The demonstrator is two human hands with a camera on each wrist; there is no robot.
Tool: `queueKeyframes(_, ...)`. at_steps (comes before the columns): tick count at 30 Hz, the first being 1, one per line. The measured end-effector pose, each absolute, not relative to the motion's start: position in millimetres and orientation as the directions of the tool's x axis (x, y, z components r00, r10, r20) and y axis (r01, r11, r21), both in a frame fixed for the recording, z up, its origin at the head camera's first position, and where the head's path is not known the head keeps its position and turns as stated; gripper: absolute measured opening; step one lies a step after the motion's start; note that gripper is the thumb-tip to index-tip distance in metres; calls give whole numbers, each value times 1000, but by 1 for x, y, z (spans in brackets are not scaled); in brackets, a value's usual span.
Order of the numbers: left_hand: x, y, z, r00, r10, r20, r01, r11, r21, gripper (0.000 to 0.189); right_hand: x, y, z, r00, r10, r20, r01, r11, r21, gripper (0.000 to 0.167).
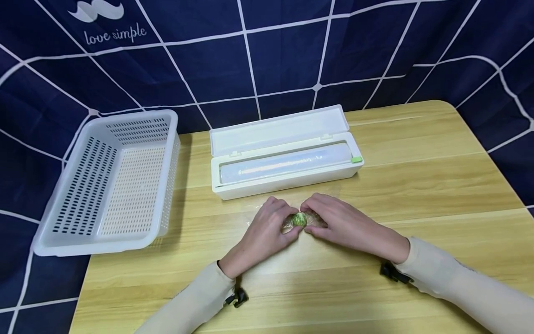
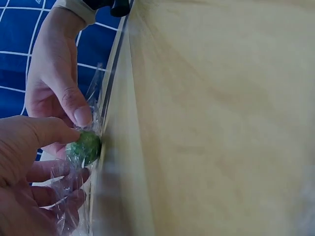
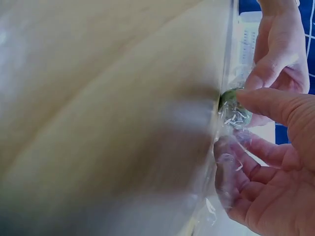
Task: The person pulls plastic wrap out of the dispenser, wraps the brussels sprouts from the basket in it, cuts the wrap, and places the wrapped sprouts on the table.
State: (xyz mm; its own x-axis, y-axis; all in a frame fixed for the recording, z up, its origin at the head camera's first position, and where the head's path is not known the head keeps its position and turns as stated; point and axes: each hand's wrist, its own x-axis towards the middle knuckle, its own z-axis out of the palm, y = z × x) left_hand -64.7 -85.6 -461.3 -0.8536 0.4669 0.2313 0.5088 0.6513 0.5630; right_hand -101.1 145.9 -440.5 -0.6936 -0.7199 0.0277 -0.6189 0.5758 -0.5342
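Note:
A small round green vegetable or fruit with pale streaks (image 1: 299, 219) lies on the table inside clear cling film (image 2: 66, 194); its exact kind I cannot tell. From the left side, my left hand (image 1: 271, 227) holds the film with curled fingers, its thumb tip against the green ball. My right hand (image 1: 340, 225) grips the film from the other side, fingers bent and thumb close to the ball. Both wrist views show crumpled film running over the fingers. Behind the hands stands a white dispenser box (image 1: 288, 178), lid up, with a roll of film (image 1: 288, 163) inside.
A white perforated basket (image 1: 168, 185) stands at the table's left edge. The dispenser's raised lid (image 1: 279, 130) leans toward a dark blue checked cloth (image 1: 288, 60) behind the wooden table (image 1: 417, 185). A green slider (image 1: 356, 159) sits at the dispenser's right end.

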Motion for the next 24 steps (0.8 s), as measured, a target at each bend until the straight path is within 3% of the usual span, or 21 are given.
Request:
queueKeyframes(14, -57, -90, -459, -863, 479, 158, 485, 702, 522, 24, -102, 141, -443, -672, -740, 9, -636, 571, -518, 33)
queueKeyframes(24, -53, -90, -455, -900, 404, 165, 430, 762, 484, 26, -105, 138, -441, -669, -744, 1, -645, 579, -498, 31)
